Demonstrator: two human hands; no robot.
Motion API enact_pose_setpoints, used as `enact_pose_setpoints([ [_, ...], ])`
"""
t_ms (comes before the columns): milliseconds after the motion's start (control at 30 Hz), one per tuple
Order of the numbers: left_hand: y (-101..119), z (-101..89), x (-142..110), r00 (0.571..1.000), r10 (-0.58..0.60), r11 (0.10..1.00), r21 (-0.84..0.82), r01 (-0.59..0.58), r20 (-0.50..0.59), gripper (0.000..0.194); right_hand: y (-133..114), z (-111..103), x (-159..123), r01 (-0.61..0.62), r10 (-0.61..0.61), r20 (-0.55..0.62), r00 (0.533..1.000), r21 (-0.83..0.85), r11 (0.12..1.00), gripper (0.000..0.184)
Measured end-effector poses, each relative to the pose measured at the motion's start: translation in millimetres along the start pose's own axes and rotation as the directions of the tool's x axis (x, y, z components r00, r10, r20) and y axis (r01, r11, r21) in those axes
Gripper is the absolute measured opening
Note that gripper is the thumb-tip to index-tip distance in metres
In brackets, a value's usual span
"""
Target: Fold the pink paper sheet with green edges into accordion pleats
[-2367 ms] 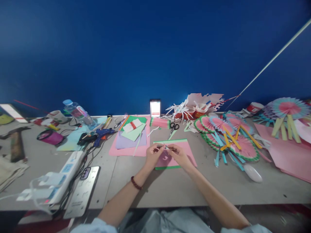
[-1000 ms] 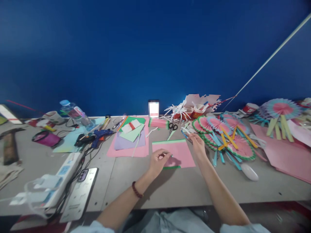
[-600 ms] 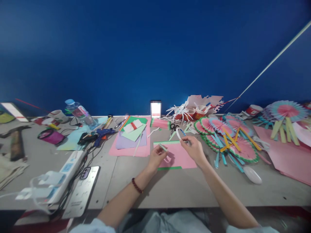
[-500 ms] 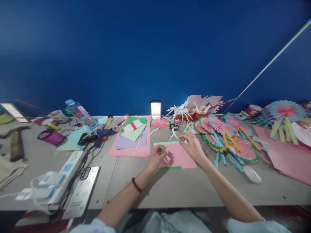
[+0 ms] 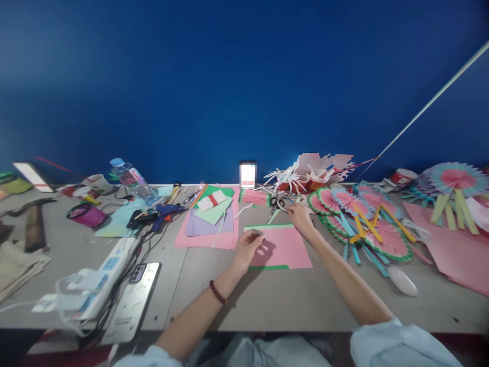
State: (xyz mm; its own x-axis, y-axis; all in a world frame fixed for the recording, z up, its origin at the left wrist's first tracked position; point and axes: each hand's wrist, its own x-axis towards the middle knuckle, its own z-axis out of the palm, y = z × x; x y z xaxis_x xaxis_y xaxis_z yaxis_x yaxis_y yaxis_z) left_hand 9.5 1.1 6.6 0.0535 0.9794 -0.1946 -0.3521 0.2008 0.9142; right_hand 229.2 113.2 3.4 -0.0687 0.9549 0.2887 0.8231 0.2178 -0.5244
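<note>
My left hand [image 5: 249, 250] is closed in a pinch above the pink sheet with green edges [image 5: 282, 247]. A small pale strip [image 5: 265, 238] shows at its fingertips, mostly covered by the fingers. Farther back, my right hand [image 5: 300, 216] reaches past the sheet's far edge, its fingers closed on a curved white strip [image 5: 281, 205]. Black-handled scissors [image 5: 274, 202] lie just left of those fingertips, among loose strips. A folded pink paper bundle with green edges [image 5: 254, 197] lies behind the sheet.
Finished pleated paper fans [image 5: 385, 237] spread to the right, beside a white spoon-like piece [image 5: 403, 281]. Stacked coloured papers [image 5: 208, 224] lie left of centre. Farther left are a blue glue gun [image 5: 165, 214], a power strip [image 5: 109, 272], a phone [image 5: 133, 300] and a bottle [image 5: 133, 179].
My right hand has moved away from me and lowered the white strip toward the scissors and loose strips. My left hand stays over the pink sheet, still pinching. The view has shifted slightly.
</note>
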Motion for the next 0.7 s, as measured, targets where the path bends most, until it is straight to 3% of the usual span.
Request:
enact_pose_setpoints([
  [167,2,-1.5,1,0.999,-0.012,1.000,0.028,0.013,-0.035,0.041,-26,-3,-18,0.001,-0.003,0.026,1.000,0.074,0.997,0.026],
  [200,3,-1.9,1,0.999,-0.012,0.999,0.032,0.014,-0.041,0.041,-36,-4,-26,-0.006,-0.004,0.057,0.998,0.168,0.986,0.025],
  [333,6,-2.0,-1,1.000,0.019,0.996,0.085,-0.018,-0.014,0.040,-81,-7,-64,-0.116,0.018,0.202,0.979,0.484,0.867,0.029],
  [433,8,-0.7,-4,0.999,0.034,0.993,0.111,-0.035,0.019,0.038,-103,-5,-83,-0.173,0.092,0.168,0.981,0.566,0.806,0.027],
  [567,5,0.3,-5,0.994,0.084,0.982,0.166,-0.094,0.069,0.036,-108,2,-87,-0.206,0.172,0.115,0.978,0.631,0.748,0.026],
  [700,1,-0.5,-4,0.980,0.172,0.943,0.271,-0.193,0.099,0.031,-104,6,-85,-0.278,0.182,0.211,0.960,0.708,0.649,0.027],
])
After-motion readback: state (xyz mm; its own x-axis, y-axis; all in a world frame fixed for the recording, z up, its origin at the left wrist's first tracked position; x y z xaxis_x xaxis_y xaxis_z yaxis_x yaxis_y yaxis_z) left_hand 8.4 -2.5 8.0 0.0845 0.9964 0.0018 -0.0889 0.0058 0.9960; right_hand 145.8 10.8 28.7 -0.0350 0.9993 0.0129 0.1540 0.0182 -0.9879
